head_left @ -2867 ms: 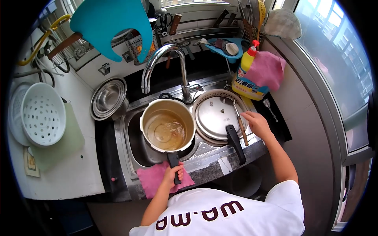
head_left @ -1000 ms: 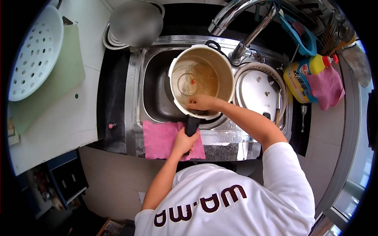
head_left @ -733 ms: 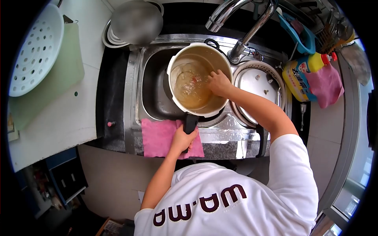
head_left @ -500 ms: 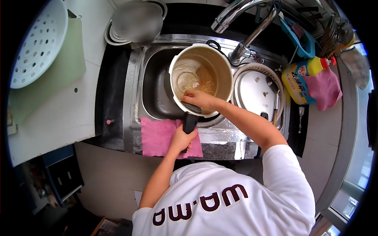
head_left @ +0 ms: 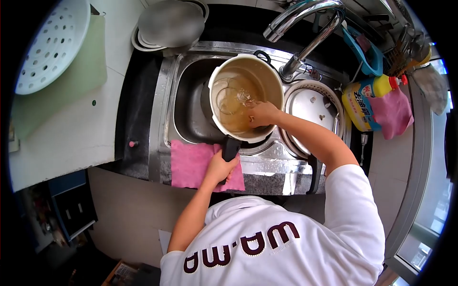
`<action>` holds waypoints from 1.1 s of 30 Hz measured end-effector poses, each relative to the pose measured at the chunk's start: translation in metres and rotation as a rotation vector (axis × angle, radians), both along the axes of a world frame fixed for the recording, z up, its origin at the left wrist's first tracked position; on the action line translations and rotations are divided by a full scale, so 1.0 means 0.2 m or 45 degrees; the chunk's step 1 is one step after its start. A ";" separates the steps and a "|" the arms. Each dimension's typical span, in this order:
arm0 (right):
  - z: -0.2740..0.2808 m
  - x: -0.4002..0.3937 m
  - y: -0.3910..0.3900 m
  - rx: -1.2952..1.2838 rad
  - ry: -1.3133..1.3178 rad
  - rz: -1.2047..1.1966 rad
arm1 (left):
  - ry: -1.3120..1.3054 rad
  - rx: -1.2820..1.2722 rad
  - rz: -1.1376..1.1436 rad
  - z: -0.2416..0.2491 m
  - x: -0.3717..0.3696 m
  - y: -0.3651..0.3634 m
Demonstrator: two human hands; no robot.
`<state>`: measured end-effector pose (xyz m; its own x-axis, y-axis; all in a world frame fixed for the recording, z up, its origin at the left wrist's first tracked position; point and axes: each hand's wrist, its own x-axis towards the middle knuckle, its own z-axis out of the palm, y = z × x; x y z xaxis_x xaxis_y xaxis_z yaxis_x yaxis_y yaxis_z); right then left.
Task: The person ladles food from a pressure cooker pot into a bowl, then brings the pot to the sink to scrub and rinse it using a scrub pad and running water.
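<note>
A deep pressure cooker pot [head_left: 224, 78] with a pale inside stands over the sink, with some cloudy yellowish water at its bottom. My left hand [head_left: 221, 169] is closed round the pot's black handle [head_left: 231, 148], above a pink cloth [head_left: 188, 164]. Inside the pot, my right hand [head_left: 263, 114] reaches down along the near right wall with its fingers curled. The dark mesh scouring pad seen in it half a second ago is now hidden beneath the hand.
A chrome faucet [head_left: 305, 50] arches behind the pot. Right of the sink basin [head_left: 191, 114] lie a silver lid [head_left: 310, 107] and a strainer. A yellow detergent bottle [head_left: 355, 107] stands farther right. Stacked bowls [head_left: 138, 43] and a white perforated basket [head_left: 52, 45] are at left.
My right hand has moved from the pot's near rim to the right and deeper inside. The water looks stirred up and cloudier. My left hand keeps its hold on the handle.
</note>
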<state>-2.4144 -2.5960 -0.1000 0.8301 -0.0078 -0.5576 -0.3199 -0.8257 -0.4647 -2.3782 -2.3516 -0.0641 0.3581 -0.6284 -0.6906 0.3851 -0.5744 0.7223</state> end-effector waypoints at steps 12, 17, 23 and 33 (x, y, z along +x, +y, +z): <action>-0.18 0.04 0.05 -0.496 -0.225 -0.190 | 0.041 0.011 -0.012 -0.02 0.01 0.01; -0.14 0.06 0.22 0.573 0.013 -0.618 | 0.030 -0.012 -0.023 0.00 0.01 0.00; -0.07 -0.04 -0.09 -0.252 -0.091 0.077 | 0.007 0.021 -0.031 -0.02 0.02 0.01; -0.05 0.52 -0.45 -0.888 -1.084 1.276 | 0.041 -0.008 -0.069 -0.02 0.04 -0.01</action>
